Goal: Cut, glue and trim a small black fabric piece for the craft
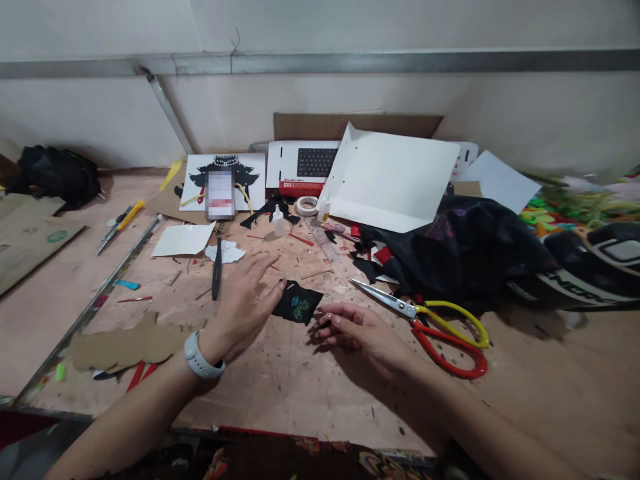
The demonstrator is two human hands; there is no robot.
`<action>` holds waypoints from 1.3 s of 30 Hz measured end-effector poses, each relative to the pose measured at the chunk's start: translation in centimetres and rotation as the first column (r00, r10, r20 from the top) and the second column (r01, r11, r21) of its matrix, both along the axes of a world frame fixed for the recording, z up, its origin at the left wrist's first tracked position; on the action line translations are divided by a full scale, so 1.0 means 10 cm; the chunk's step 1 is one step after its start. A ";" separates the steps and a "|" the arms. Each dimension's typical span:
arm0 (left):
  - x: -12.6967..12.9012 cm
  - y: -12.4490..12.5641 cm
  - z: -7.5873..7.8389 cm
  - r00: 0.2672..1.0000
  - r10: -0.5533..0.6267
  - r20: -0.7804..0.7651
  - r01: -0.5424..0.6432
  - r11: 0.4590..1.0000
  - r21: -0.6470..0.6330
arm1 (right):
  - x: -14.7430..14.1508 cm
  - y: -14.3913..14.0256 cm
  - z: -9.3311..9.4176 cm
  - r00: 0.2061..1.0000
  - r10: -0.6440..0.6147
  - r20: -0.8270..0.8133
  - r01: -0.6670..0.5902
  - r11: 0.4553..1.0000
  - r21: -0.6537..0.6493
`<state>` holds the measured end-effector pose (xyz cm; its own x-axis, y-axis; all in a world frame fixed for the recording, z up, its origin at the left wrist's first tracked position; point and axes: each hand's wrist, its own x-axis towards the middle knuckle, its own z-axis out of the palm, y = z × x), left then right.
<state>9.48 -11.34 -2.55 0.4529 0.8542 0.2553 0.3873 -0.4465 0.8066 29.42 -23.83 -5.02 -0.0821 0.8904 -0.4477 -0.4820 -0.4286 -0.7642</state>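
A small black cutout [297,302] is being pinned flat on the worktop [300,380] by the fingertips of the spread left hand [245,303] and the loosely curled, empty right hand [357,328], and could be creased or smeared if pressed unevenly.

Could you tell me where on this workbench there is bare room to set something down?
Bare board lies near the front edge between the forearms, below the black piece, and right of the scissors. Another patch sits left of the metal ruler. It is crowded behind the hands, around the glue bottle and tape roll.
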 end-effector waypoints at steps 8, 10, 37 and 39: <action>0.13 -0.40 0.00 0.948 -0.304 0.095 0.312 0.829 -0.464 | 0.01 0.01 0.05 0.982 -0.135 -0.130 0.131 0.991 -0.034; 0.17 -0.50 -0.06 0.926 -0.321 0.201 0.374 0.701 -0.607 | 0.01 0.01 0.08 0.983 -0.115 -0.145 0.110 0.993 -0.043; 0.17 -0.44 -0.16 0.945 -0.120 0.305 0.326 0.233 -0.916 | -0.06 -0.02 0.04 0.987 -0.154 -0.050 0.156 0.987 0.035; 0.18 -0.46 -0.20 0.949 -0.118 0.294 0.315 0.249 -0.916 | -0.10 -0.03 0.05 0.985 -0.167 -0.052 0.168 0.986 0.017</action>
<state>11.31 -15.89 -4.55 0.7075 0.4043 -0.5797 0.2552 0.6187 0.7430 28.46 -24.13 -4.51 0.0472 0.9026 -0.4278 -0.5840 -0.3225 -0.7449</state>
